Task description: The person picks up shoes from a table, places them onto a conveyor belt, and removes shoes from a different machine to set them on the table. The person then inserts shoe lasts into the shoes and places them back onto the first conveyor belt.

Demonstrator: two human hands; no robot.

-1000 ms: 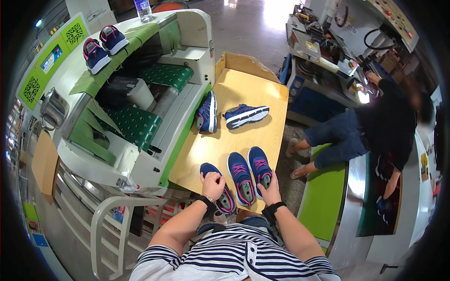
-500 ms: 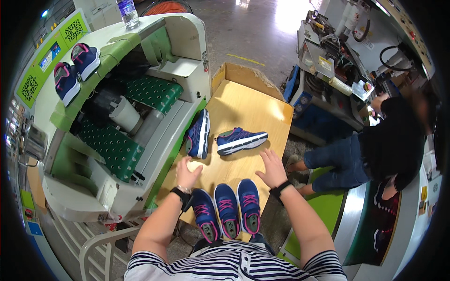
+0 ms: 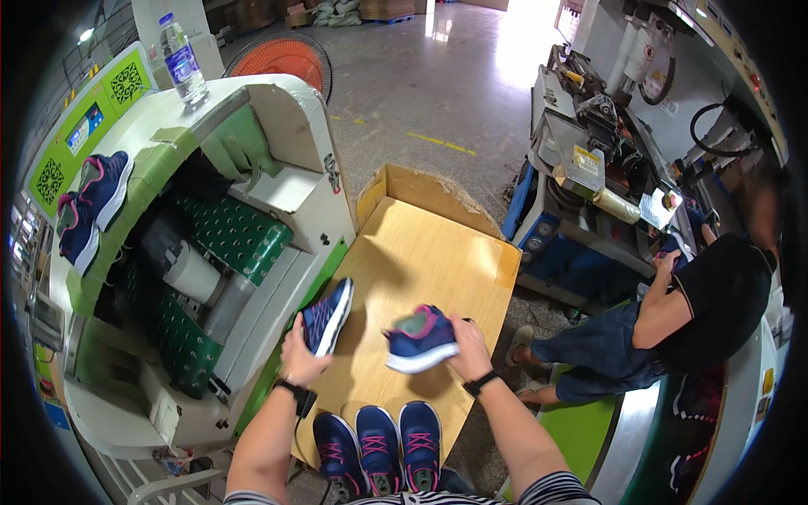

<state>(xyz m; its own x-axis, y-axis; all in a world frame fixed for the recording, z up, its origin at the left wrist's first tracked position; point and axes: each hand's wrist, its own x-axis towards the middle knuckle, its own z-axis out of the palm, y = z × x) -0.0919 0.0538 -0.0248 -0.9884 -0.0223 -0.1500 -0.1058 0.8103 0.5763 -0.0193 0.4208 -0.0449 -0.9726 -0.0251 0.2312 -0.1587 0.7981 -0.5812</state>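
Observation:
My left hand [image 3: 302, 352] grips a navy sneaker [image 3: 327, 316] by its heel end, its white sole turned to the right. In my right hand [image 3: 471, 346] is a second navy sneaker [image 3: 421, 343] with a pink-lined collar, tilted above the wooden tabletop [image 3: 404, 252]; it looks slightly blurred. Its toe end lies under my fingers. Between my forearms, three navy sneakers with pink laces [image 3: 376, 446] stand side by side at the table's near edge, their toes pointing away from me.
At left stands a machine with a green perforated belt [image 3: 240, 231]; two sneakers [image 3: 94, 206] and a water bottle [image 3: 183, 63] sit on top. Cardboard [image 3: 429, 189] borders the table's far edge. A person in black [image 3: 715, 303] works at a machine on the right.
Both hands, open before, have taken hold of the two sneakers lying on the table. The right one is raised and turned. My view has tilted up, and the co-worker's arm has moved.

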